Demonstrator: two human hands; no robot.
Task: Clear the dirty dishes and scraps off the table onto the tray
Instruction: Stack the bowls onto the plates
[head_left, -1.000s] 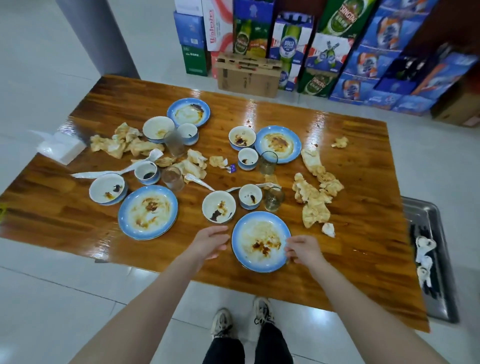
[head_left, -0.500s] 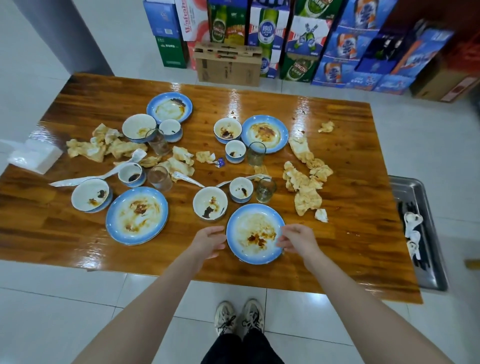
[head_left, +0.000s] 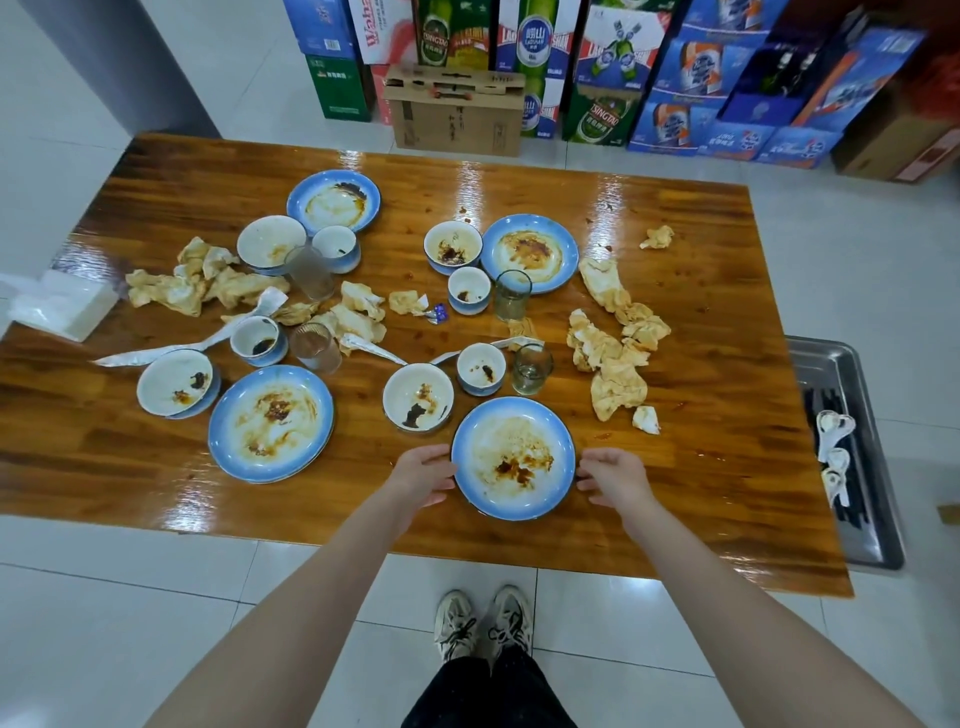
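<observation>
1. Head view, the hands: your left hand (head_left: 423, 475) and right hand (head_left: 613, 475) flank the blue-rimmed round plate smeared with brown sauce (head_left: 514, 457), fingers loosely curved and spread toward its rim; neither is clasped on it yet, and whether the fingertips touch I cannot tell.
2. Head view, the grip: the plate lies flat on the glossy wooden surface (head_left: 701, 467) near your edge; slide fingertips under both sides, thumbs on the rim, clear of the sauce.
3. Head view, the lift: the sauce-stained white bowl (head_left: 418, 397) sits just beside the plate's far-left rim; raise straight up and level so you don't nudge it.
4. Head view, the goal: the steel tray (head_left: 826, 369) waits beyond the surface's right end, with white spoons in it; carry rightward and set down beside them.
</observation>
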